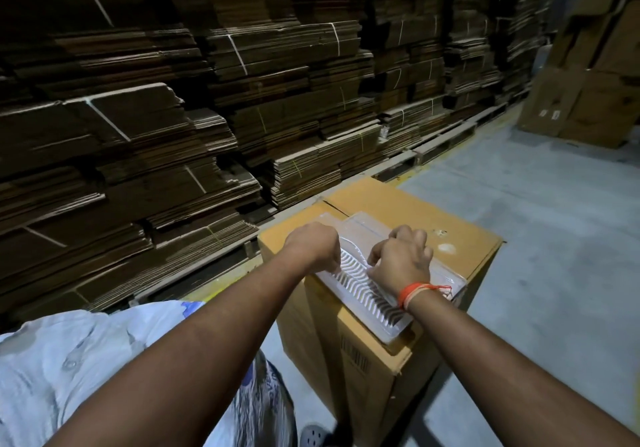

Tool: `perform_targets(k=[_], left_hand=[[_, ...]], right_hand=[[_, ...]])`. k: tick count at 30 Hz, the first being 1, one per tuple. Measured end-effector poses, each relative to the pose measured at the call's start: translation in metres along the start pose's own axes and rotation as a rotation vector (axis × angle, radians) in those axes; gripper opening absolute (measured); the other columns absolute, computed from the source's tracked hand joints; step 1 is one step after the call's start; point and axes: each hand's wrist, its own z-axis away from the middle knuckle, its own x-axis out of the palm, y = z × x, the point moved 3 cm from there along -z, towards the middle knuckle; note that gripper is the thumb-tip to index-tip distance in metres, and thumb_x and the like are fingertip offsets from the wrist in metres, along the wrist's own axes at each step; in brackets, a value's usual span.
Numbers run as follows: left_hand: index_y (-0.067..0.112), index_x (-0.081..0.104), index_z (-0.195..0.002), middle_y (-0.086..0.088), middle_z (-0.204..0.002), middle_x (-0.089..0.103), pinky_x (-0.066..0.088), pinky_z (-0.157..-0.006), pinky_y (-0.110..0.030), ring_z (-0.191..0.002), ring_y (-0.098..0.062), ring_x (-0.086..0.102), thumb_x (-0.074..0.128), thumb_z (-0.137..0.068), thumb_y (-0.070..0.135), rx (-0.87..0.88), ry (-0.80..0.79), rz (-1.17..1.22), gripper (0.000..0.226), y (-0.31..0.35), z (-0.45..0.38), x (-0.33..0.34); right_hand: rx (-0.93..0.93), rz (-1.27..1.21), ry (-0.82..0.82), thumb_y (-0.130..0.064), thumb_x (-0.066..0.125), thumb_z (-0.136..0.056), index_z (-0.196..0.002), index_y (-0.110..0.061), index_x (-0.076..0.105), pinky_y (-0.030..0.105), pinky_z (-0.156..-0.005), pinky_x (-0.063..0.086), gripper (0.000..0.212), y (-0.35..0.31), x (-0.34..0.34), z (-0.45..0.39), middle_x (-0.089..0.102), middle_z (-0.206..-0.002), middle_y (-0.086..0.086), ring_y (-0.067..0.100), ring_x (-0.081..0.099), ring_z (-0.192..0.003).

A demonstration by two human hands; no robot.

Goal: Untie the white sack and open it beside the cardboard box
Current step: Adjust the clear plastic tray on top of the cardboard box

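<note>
- A person stands over a closed cardboard box (408, 225) on the grey concrete floor (554, 239), both bare arms stretched out over its top.
- A clear plastic tray (353, 280) with a row of ribbed slots lies flat on the box lid, reaching from the near edge toward the middle.
- The left hand (313, 246) is curled into a fist at the tray's left edge; it seems to pinch the rim, though the fingertips are hidden from here.
- The right hand (401, 256) has bent fingers pressing down on the tray, nothing clearly closed inside them.
- An orange thread band (415, 292) circles the right wrist.
- The white sack (52, 360) sits low at the left, beside the box and against the person's leg; I cannot see its tie.
- Bundled stacks of flattened cartons (173, 100) fill the wall behind.
- More brown boxes (588, 100) stand at the far right.
</note>
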Motion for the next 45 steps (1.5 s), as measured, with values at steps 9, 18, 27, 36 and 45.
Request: perform_targets(k=[9, 18, 27, 36, 45], left_hand=[[0.023, 0.082, -0.104, 0.001, -0.1, 0.077, 0.062, -0.08, -0.034, -0.087, -0.018, 0.071, 0.078, -0.089, 0.028, 0.03, -0.13, -0.067, 0.017, 0.014, -0.02, 0.013], [0.026, 0.081, -0.113, 0.004, -0.11, 0.08, 0.062, -0.085, -0.033, -0.098, -0.011, 0.073, 0.077, -0.091, 0.039, 0.059, 0.124, 0.217, 0.026, -0.016, -0.012, -0.002], [0.03, 0.079, -0.111, 0.007, -0.107, 0.08, 0.061, -0.087, -0.037, -0.099, -0.013, 0.072, 0.069, -0.092, 0.044, 0.004, 0.342, 0.33, 0.026, -0.028, -0.048, -0.027], [0.033, 0.078, -0.106, 0.002, -0.112, 0.074, 0.062, -0.083, -0.037, -0.098, -0.017, 0.069, 0.074, -0.09, 0.039, 0.033, 0.117, 0.094, 0.017, 0.006, -0.103, -0.03], [0.027, 0.081, -0.118, -0.001, -0.119, 0.077, 0.058, -0.089, -0.026, -0.107, -0.023, 0.073, 0.079, -0.088, 0.034, -0.047, -0.196, -0.079, 0.03, 0.018, -0.147, -0.007]], right_hand=[[-0.128, 0.207, 0.047, -0.029, 0.075, -0.085, -0.091, -0.026, 0.079, 0.043, -0.095, 0.037, 0.008, 0.001, 0.01, 0.0, 0.051, -0.118, 0.003, 0.028, 0.037, -0.116], [-0.063, -0.153, 0.113, -0.053, 0.075, -0.084, -0.09, -0.035, 0.077, 0.035, -0.09, 0.034, 0.019, 0.025, -0.006, 0.003, 0.051, -0.118, -0.007, 0.02, 0.041, -0.12], [0.223, -0.478, 0.202, -0.036, 0.073, -0.081, -0.072, -0.033, 0.074, 0.025, -0.082, 0.049, 0.01, 0.099, -0.024, 0.003, 0.073, -0.11, 0.004, 0.014, 0.069, -0.086], [0.447, -0.489, 0.141, -0.026, 0.078, -0.07, -0.071, -0.032, 0.074, 0.013, -0.062, 0.046, 0.008, 0.139, 0.007, 0.015, 0.069, -0.106, 0.007, 0.027, 0.069, -0.083], [0.415, -0.58, 0.088, -0.012, 0.081, -0.082, -0.098, -0.02, 0.08, 0.006, -0.057, 0.038, 0.017, 0.15, 0.023, 0.022, 0.074, -0.095, 0.002, 0.011, 0.064, -0.079]])
